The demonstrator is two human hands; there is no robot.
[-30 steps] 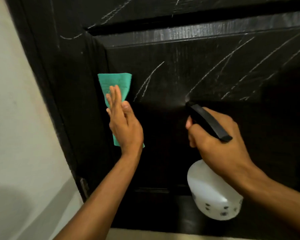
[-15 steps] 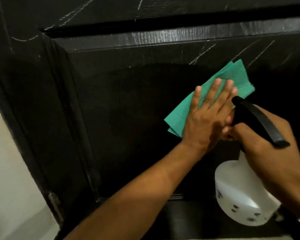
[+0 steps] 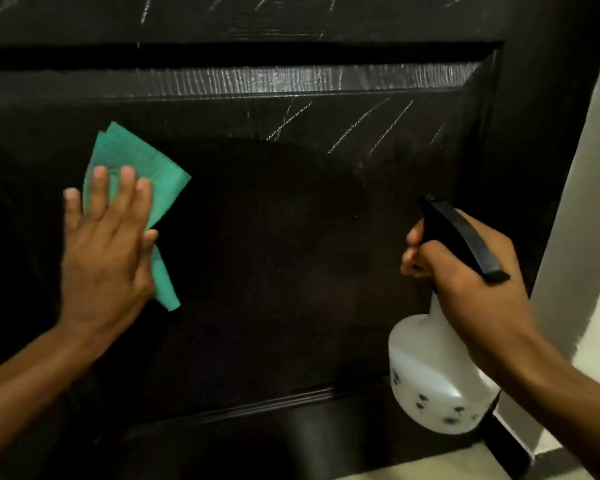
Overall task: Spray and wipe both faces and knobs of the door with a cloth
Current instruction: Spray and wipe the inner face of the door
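A dark, near-black panelled door (image 3: 291,254) fills the view, with pale streaks near the top of its recessed panel. My left hand (image 3: 106,251) presses a folded green cloth (image 3: 137,168) flat against the panel's left part, fingers straight and spread. My right hand (image 3: 471,289) grips the neck and black trigger head of a white spray bottle (image 3: 437,379) at the lower right, its nozzle close to the door face. No knob is in view.
A pale wall (image 3: 589,202) runs down the right edge beside the door's edge. A strip of light floor (image 3: 430,465) shows below the door's bottom rail.
My left hand has slid the cloth from beside the spray bottle across to the panel's left side. The view has shifted right, bringing the door's right edge and the wall into sight.
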